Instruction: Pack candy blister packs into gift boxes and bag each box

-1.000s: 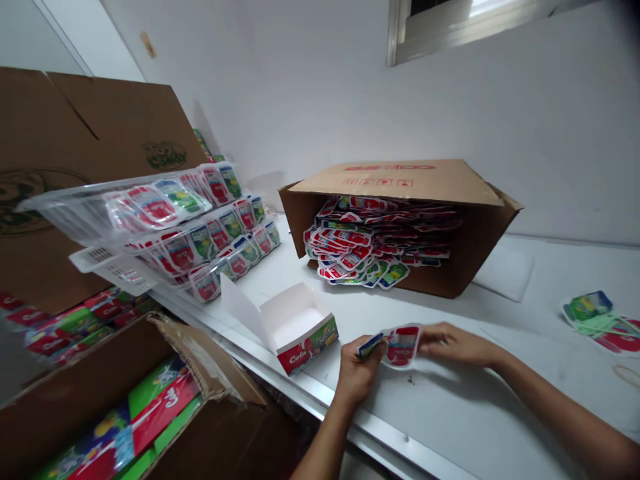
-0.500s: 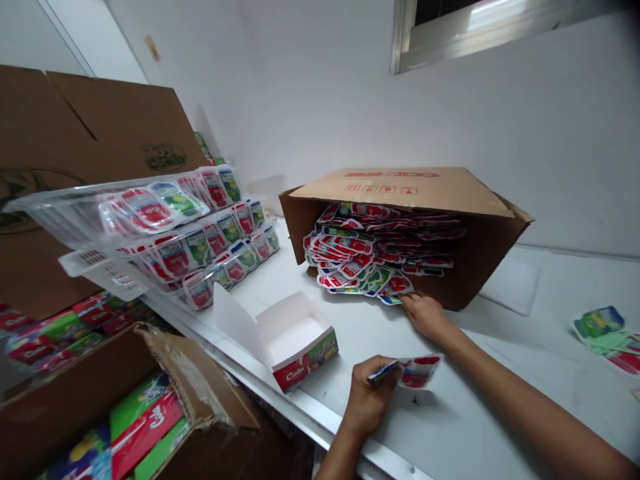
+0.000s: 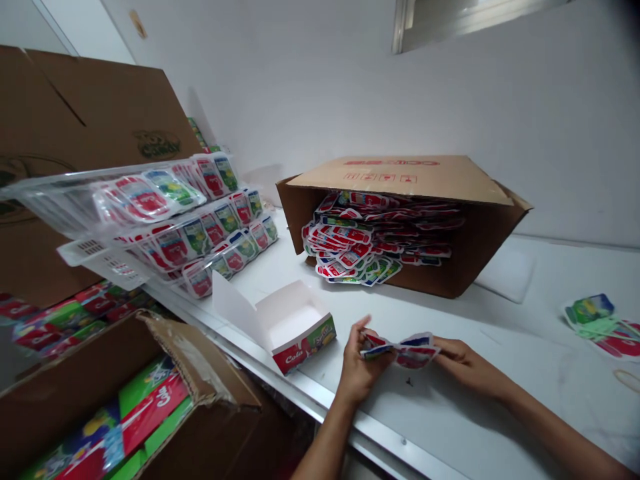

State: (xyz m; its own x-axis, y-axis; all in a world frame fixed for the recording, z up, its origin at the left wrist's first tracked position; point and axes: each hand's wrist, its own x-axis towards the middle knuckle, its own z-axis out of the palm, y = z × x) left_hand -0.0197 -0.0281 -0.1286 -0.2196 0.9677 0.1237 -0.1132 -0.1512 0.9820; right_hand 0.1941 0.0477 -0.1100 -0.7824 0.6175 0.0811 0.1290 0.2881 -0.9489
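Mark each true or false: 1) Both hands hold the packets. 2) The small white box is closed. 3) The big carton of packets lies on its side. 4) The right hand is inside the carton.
1) True: the left hand and right hand hold the packets between them.
2) False: the small box is open, lid up.
3) True: the carton opens sideways.
4) False: the right hand is at the packets, away from the carton.

Even, soft indoor light across white wall point(image 3: 310, 87) and table point(image 3: 500, 373) — faint shadows, no glare; wide-angle bending at the edges, left-side trays point(image 3: 125, 207) motion-blurred.
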